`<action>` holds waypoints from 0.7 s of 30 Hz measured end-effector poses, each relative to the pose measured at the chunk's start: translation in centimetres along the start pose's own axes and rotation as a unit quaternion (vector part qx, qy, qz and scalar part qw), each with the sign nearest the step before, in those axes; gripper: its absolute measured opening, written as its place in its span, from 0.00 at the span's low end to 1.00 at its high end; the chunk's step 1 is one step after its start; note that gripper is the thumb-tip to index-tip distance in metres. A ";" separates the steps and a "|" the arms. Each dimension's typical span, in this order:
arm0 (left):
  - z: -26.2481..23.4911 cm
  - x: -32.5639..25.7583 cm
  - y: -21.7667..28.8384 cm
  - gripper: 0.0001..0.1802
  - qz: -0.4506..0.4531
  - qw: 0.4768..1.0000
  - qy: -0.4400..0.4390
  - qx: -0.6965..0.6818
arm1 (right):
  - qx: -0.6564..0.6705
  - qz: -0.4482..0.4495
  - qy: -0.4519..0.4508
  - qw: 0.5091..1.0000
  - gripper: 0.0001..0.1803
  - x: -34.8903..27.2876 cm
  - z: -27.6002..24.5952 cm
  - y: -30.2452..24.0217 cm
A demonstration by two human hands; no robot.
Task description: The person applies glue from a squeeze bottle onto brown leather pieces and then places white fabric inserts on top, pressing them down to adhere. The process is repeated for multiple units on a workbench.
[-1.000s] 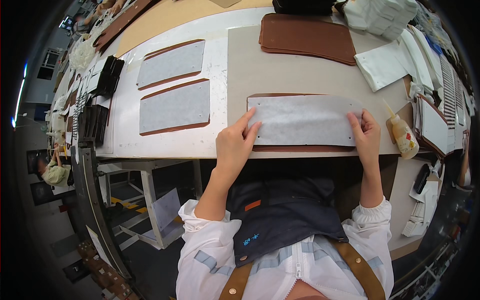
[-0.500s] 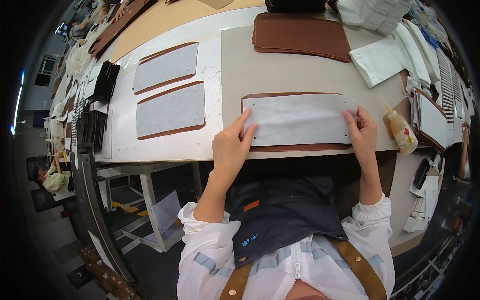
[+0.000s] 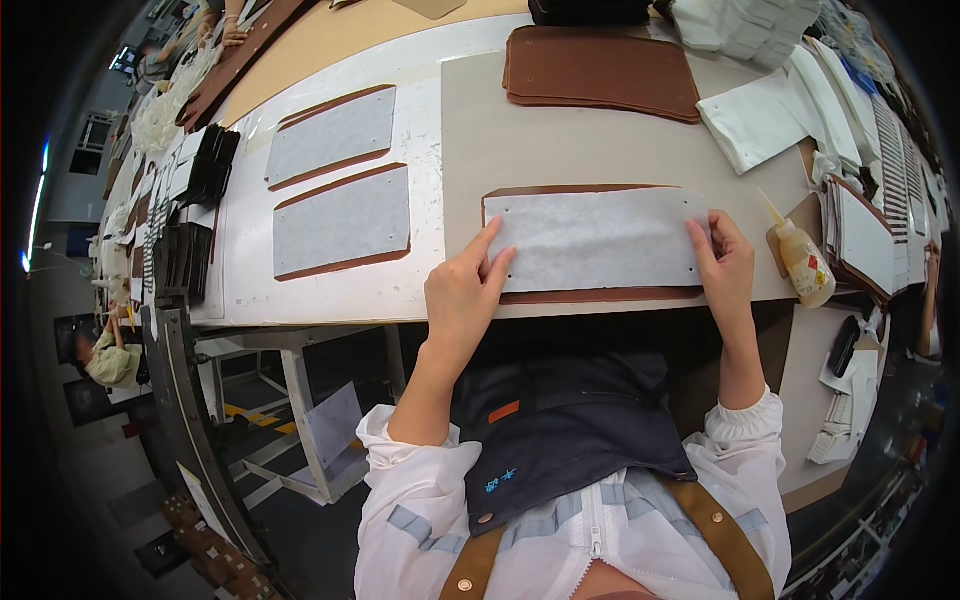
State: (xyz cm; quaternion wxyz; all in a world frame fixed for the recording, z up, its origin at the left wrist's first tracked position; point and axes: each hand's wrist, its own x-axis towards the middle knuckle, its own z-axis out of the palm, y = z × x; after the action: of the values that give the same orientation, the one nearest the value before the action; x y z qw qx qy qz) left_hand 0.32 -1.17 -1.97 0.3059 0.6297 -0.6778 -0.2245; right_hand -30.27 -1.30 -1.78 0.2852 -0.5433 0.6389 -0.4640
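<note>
A white rectangular lining sheet [image 3: 600, 240] with small holes at its corners lies over a brown leather panel [image 3: 600, 297]. Brown shows along the far and near edges. My left hand [image 3: 464, 300] holds the sheet's left end, with index finger and thumb on its edge. At the other end my right hand [image 3: 728, 265] pinches the sheet, thumb on top and fingers at the edge and partly hidden. Two similar pieces, a far lined panel [image 3: 335, 137] and a near lined panel [image 3: 343, 220], lie flat to the left.
A stack of brown panels [image 3: 605, 75] lies at the back. White cloth-like pieces [image 3: 755, 125] and a glue bottle [image 3: 805, 265] with a thin nozzle are at the right. Black folded pieces [image 3: 185, 262] stand at the left. The table's near edge [image 3: 380, 322] runs before me.
My hands and the white sheet hold almost still. At the upper left, another person's hand has shifted slightly over a long brown strip.
</note>
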 end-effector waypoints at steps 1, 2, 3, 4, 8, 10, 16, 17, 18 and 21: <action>0.1 0.0 0.0 0.21 0.004 1.000 0.001 0.007 | -0.019 -0.008 0.001 1.000 0.07 0.0 -0.1 0.3; 0.1 0.0 0.0 0.21 0.008 1.000 0.001 0.015 | -0.037 -0.017 0.001 0.999 0.07 -0.1 -0.3 0.7; 0.0 0.0 0.0 0.21 0.012 1.000 0.001 0.022 | -0.055 -0.025 0.002 0.998 0.08 -0.1 -0.5 0.9; 0.2 0.1 0.0 0.21 0.011 1.000 -0.002 0.024 | -0.076 -0.031 0.009 0.997 0.10 -0.2 -0.7 0.6; 0.1 0.2 -0.2 0.22 -0.007 0.999 -0.015 0.034 | -0.172 -0.070 0.020 0.982 0.24 -0.4 -0.7 -0.9; 0.0 0.2 0.0 0.22 -0.013 0.999 -0.019 0.033 | -0.215 -0.084 0.008 0.973 0.24 -0.5 -0.9 -1.2; 0.1 0.3 0.2 0.22 -0.016 1.000 -0.018 0.008 | -0.228 -0.107 0.006 0.968 0.09 -0.4 -1.2 -0.2; 0.0 0.3 0.3 0.22 -0.019 1.000 -0.019 0.006 | -0.223 -0.104 0.005 0.969 0.09 -0.4 -1.2 -0.2; 0.0 0.3 0.4 0.21 -0.023 1.000 -0.020 0.003 | -0.217 -0.100 0.004 0.971 0.09 -0.4 -1.3 -0.2; -0.1 0.3 0.5 0.21 -0.029 0.999 -0.025 0.001 | -0.222 -0.094 -0.003 0.971 0.08 -0.5 -1.4 -0.3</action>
State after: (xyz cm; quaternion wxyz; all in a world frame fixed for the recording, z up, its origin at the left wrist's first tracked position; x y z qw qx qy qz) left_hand 0.05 -1.40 -1.56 0.2813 0.6437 -0.6671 -0.2479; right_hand -31.25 -0.41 -0.97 0.1147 -0.6522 0.6710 -0.3335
